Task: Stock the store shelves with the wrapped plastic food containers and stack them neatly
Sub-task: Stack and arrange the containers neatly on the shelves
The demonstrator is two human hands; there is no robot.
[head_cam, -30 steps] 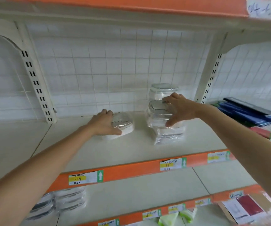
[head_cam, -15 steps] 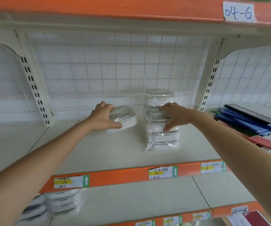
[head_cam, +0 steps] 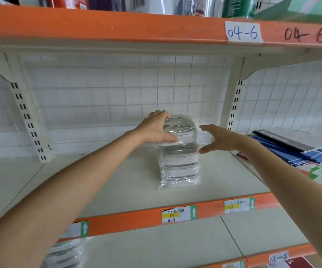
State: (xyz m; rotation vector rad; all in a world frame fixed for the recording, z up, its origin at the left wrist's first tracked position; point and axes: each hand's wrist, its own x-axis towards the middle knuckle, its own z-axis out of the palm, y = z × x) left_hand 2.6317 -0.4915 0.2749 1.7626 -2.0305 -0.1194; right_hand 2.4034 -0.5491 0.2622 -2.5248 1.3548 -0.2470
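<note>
Shelf (head_cam: 117, 182) surface lies bare left of the stack (head_cam: 179, 163). Folders (head_cam: 284, 146) block the right end. Upper shelf (head_cam: 117, 28) limits clearance above the stack.

The containers (head_cam: 178, 149) are clear plastic under glossy, crinkled film that catches the light. The shelf (head_cam: 117, 182) is smooth, matt cream metal with an orange painted edge (head_cam: 137, 219) bearing paper labels (head_cam: 178, 214). The back grid (head_cam: 117, 93) is white-coated wire.

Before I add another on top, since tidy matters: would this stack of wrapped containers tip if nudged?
Probably: the stack stands tall and narrow. Its glossy wrap looks slippery. The left hand grips the top container.
</note>
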